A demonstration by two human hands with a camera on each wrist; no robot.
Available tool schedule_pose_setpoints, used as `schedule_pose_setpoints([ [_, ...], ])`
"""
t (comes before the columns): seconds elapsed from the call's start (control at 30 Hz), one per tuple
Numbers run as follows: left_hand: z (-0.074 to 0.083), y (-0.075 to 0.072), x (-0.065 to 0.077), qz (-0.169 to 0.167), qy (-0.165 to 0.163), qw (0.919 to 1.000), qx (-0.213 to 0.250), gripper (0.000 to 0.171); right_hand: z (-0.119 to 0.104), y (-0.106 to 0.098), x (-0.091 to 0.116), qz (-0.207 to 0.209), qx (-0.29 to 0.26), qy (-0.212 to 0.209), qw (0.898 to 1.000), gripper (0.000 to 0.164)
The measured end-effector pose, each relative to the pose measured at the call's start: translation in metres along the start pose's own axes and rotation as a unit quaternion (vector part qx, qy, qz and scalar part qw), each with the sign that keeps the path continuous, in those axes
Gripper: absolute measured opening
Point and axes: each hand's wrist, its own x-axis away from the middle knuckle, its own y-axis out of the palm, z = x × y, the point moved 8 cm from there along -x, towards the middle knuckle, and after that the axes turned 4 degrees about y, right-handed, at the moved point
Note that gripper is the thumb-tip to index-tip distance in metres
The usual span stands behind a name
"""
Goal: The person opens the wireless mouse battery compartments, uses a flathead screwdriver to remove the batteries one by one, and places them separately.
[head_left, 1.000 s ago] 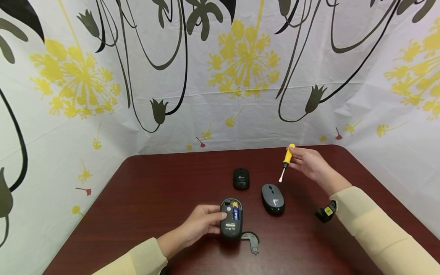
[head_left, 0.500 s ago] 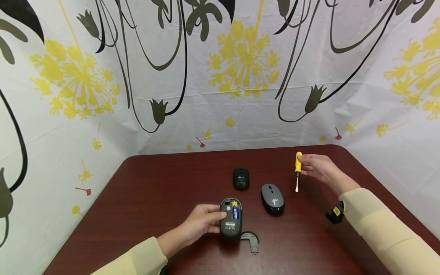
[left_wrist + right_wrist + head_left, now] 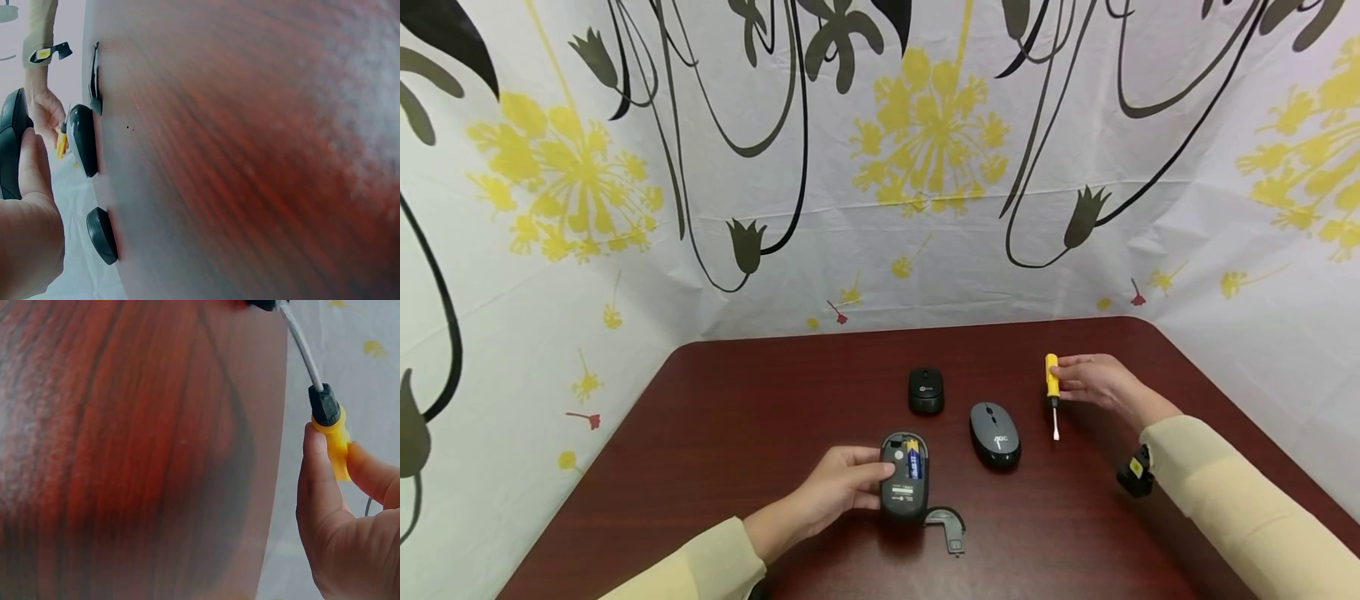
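Note:
My left hand (image 3: 844,483) grips a dark computer mouse (image 3: 904,503), its underside turned toward the head camera. A blue and yellow battery (image 3: 913,460) sits in the mouse's uncovered compartment. Just to the right of that mouse, the grey battery cover (image 3: 951,527) lies on the table. On the right side, my right hand (image 3: 1097,382) pinches a screwdriver (image 3: 1052,379) by its yellow handle, the metal tip pointing down. In the right wrist view, thumb and fingers close around the yellow handle (image 3: 338,450), and the shaft (image 3: 302,350) extends away from them.
A grey and black mouse (image 3: 996,435) rests between my two hands. Farther back stands a smaller black mouse (image 3: 927,390). The dark red wooden table (image 3: 760,400) ends at a patterned cloth (image 3: 880,283) behind it. A small camera (image 3: 1137,472) is strapped at my right wrist.
My right hand has moved right and then toward me with the screwdriver, which has swung from slanted to nearly upright. The left hand and its mouse have stayed in place.

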Motion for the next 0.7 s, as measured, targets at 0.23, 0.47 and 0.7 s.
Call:
schedule_pose_setpoints([
  [0.23, 0.0, 0.0, 0.0, 0.0, -0.002, 1.0, 0.001, 0.041, 0.011, -0.001, -0.003, 0.003, -0.014, 0.026, 1.0, 0.055],
  [0.47, 0.0, -0.001, 0.0, 0.002, -0.001, 1.0, 0.003, 0.041, 0.022, 0.001, -0.008, 0.018, 0.026, 0.03, 0.999, 0.051],
  [0.7, -0.001, -0.001, 0.001, 0.004, -0.004, 1.0, 0.0, 0.041, 0.025, 0.004, -0.006, 0.033, 0.035, 0.033, 0.998, 0.047],
])
